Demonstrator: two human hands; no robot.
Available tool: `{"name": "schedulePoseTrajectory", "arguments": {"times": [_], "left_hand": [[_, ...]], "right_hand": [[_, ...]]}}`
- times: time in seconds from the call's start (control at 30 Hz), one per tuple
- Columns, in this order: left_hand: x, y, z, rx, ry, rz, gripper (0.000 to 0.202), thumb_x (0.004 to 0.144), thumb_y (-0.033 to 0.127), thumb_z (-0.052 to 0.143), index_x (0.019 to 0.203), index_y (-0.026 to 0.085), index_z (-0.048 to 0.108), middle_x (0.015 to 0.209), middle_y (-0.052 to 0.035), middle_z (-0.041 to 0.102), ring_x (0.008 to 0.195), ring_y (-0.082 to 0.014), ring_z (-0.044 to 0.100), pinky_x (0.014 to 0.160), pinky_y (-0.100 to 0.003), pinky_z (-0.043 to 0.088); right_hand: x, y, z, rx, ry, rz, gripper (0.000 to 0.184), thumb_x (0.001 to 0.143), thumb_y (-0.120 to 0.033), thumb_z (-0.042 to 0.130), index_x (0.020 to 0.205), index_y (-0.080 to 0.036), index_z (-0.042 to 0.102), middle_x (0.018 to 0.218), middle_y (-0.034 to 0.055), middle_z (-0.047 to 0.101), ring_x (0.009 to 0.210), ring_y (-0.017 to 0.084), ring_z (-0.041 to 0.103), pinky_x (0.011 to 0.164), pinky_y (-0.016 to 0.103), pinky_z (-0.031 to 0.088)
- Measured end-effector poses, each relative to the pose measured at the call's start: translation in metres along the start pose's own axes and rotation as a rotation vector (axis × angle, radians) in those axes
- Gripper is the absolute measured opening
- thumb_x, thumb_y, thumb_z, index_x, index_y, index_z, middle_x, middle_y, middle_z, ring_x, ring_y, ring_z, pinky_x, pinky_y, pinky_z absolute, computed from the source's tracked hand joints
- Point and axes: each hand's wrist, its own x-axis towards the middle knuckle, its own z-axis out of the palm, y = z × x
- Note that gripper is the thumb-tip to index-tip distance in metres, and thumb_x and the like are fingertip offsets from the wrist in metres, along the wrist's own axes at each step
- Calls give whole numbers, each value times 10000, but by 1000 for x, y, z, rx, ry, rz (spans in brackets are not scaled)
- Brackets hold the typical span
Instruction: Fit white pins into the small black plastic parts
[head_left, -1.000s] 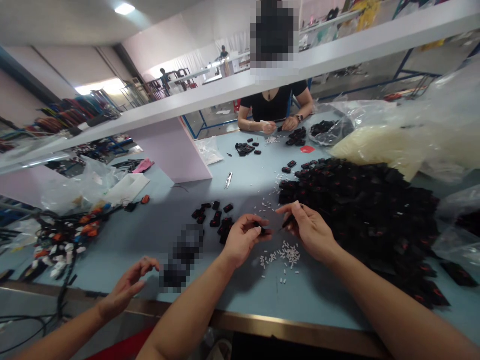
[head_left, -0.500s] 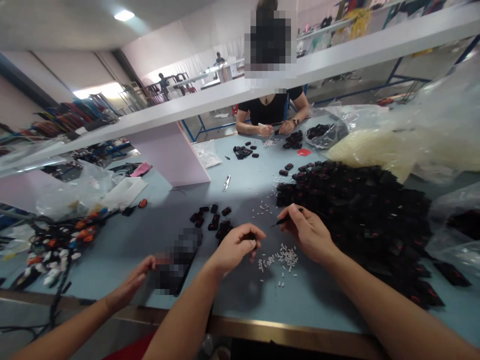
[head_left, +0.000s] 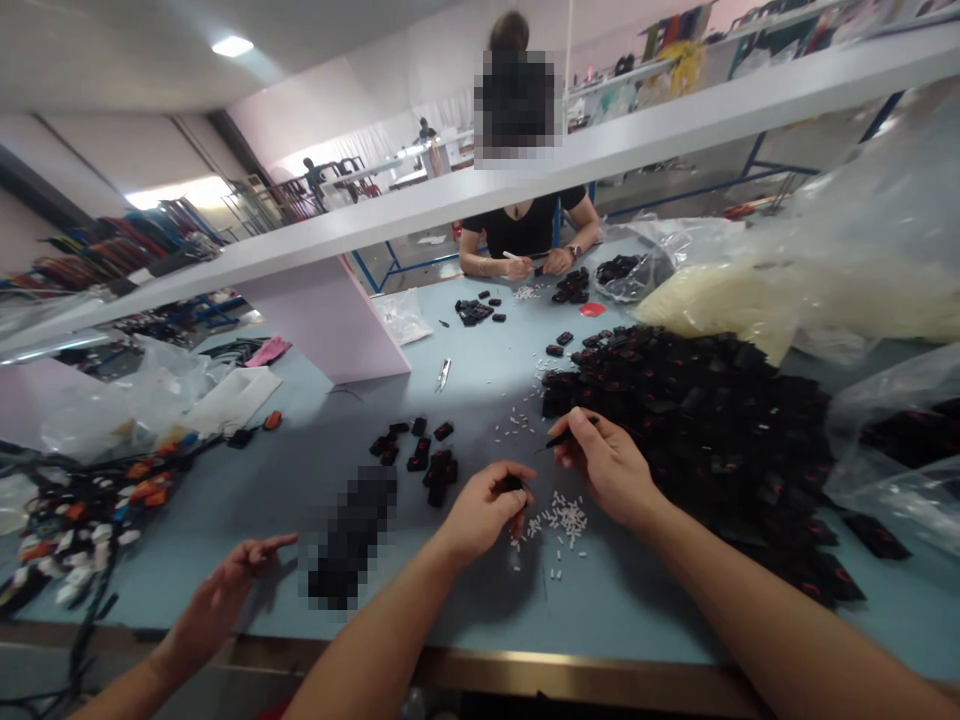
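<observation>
Legible text: none can be read in this head view.
Black pieces [head_left: 675, 430]: small red markings are showing on the heaped pieces, too small and blurred to read.
Flat red piece [head_left: 592, 309]: is lying on the blue tabletop, with any marking on it too small to tell.
Pixelated patch [head_left: 351, 535]: is covering part of the tabletop, and nothing can be read through it.
Clear plastic bag [head_left: 892, 470]: is catching glare, with no print readable on it.
</observation>
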Motion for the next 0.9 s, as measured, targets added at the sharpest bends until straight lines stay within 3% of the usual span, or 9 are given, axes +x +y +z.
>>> {"name": "schedulePoseTrajectory", "arguments": {"times": [0.3,0.73,0.9], "left_hand": [[4,-1,-3,-43,32,-13,225,724,182,599,947,171,622,729,3,592,505,-102,523,456,-234,458],[3,-1,-3,-92,27,-30,224,717,207,642,938,175,637,721,2,593,493,-106,526,455,-247,452],[4,-1,-4,-302,63,34,318,732,283,719,1008,181,601,811,-16,613,590,-133,605,531,-281,520]], "right_hand": [[-1,-3,2,-38,-27,6,256,777,-422,715,799,-191,606,587,-29,550,555,119,500,553,254,383],[-2,-3,3,-50,-17,-13,268,756,-429,719,796,-191,600,603,-25,537,545,121,489,539,265,396],[-4,-8,6,27,-20,-3,248,733,-389,749,770,-195,597,616,-32,549,559,118,519,570,267,435]]}}
